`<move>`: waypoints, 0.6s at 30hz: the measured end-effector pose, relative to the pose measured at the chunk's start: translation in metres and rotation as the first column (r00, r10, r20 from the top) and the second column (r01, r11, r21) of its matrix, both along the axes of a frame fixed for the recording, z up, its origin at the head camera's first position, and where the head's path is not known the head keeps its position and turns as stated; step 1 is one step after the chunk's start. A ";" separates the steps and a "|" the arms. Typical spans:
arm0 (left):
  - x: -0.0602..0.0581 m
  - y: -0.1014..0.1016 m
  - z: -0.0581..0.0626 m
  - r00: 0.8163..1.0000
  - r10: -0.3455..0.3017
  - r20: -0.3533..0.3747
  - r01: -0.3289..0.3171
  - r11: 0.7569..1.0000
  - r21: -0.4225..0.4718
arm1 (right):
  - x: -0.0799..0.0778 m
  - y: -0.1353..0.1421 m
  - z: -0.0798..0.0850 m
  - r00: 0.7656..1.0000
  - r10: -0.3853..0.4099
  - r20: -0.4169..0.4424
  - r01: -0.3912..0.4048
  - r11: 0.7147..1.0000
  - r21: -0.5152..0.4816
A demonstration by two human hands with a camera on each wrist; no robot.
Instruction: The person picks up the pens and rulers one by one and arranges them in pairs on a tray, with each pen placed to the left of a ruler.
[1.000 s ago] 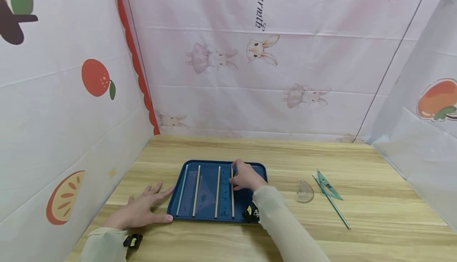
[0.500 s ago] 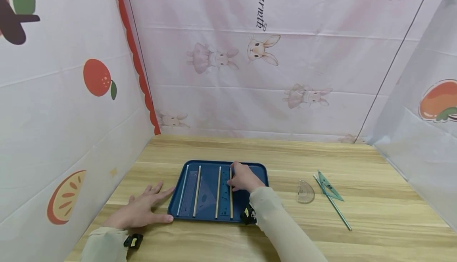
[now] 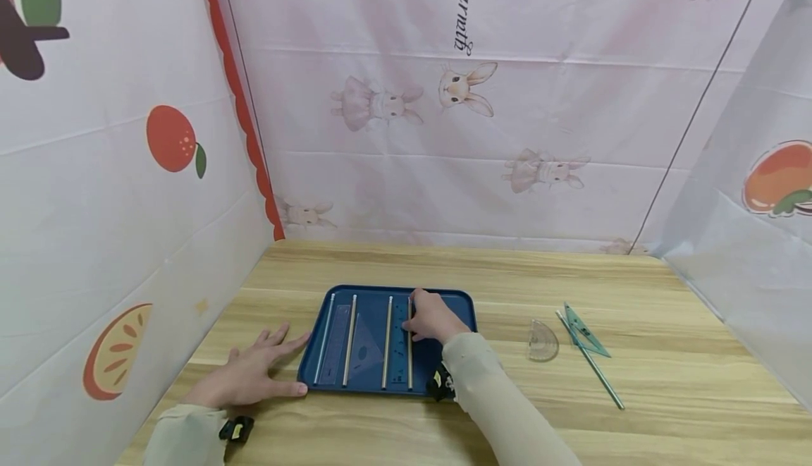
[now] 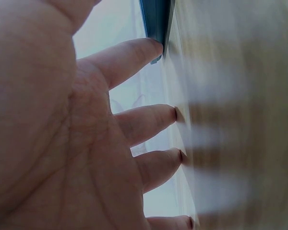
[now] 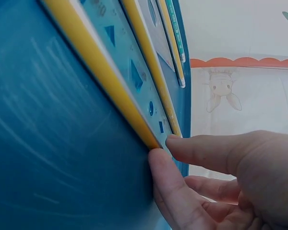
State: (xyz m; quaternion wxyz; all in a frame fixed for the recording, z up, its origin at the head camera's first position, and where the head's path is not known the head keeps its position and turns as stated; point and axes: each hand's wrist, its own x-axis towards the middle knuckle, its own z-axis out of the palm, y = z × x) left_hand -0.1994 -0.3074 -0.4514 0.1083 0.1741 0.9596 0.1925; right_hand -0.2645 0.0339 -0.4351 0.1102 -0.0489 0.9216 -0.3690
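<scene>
In the head view my right hand (image 3: 434,316) pinches the far end of a yellow pencil (image 3: 410,364) between thumb and fingers. That pencil lies in a blue tray (image 3: 458,304), along the right side of a blue stencil ruler (image 3: 398,353). Left of the ruler come a second yellow pencil (image 3: 387,346), a clear set square (image 3: 366,354), a third yellow pencil (image 3: 349,342), a clear ruler (image 3: 334,346) and a green pencil (image 3: 324,342). My left hand (image 3: 247,374) rests on the table with fingers spread, its thumb and index fingertips touching the tray's left edge.
Right of the tray, a clear protractor (image 3: 543,340) lies on the wooden table (image 3: 507,409). Farther right, a green set square (image 3: 585,330) and another green pencil (image 3: 599,374) lie together. Printed cloth walls (image 3: 393,198) stand behind and at both sides.
My right hand has shifted slightly left with the pencil, bringing it closer to the blue ruler. My left hand stays in place at the tray's edge.
</scene>
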 end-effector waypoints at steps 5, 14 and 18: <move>0.000 0.000 -0.001 1.000 0.001 0.005 -0.001 1.000 0.005 | 0.002 0.004 0.002 1.000 0.017 -0.003 -0.016 1.000 0.024; 0.000 0.000 0.000 1.000 0.003 0.012 -0.003 1.000 0.006 | 0.003 0.015 0.004 1.000 0.027 -0.005 -0.027 0.999 -0.037; 0.000 0.000 0.000 1.000 -0.003 0.006 0.003 1.000 0.006 | 0.005 0.021 0.007 1.000 0.025 -0.013 -0.026 0.999 -0.044</move>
